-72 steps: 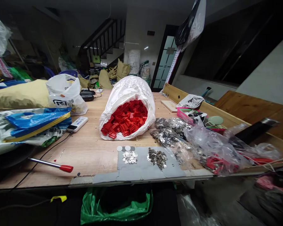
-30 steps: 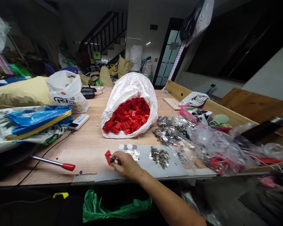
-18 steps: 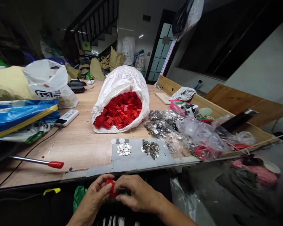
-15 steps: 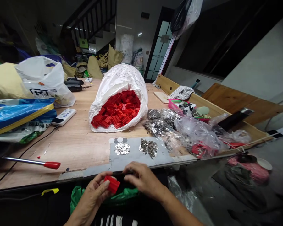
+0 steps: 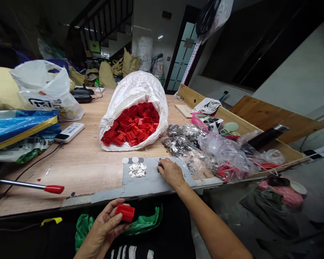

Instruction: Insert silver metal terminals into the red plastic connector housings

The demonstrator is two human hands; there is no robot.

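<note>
The left hand (image 5: 108, 223) pinches one red case (image 5: 125, 213) between thumb and fingers, no metal visible inside. Many more cases lie in the sack (image 5: 143, 85) beyond it. The right hand (image 5: 160, 166), fingers nearly together, works beside the silver bits (image 5: 137, 170); its grip cannot be told.

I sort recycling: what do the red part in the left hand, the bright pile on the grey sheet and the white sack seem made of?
Red part: probably moulded plastic, slightly glossy, by its even colour and crisp edges. Bright pile: likely metal, shiny, since its small pieces glint silver. White sack: perhaps woven plastic, fairly matt, creased and printed; any weave is too fine to confirm.
</note>
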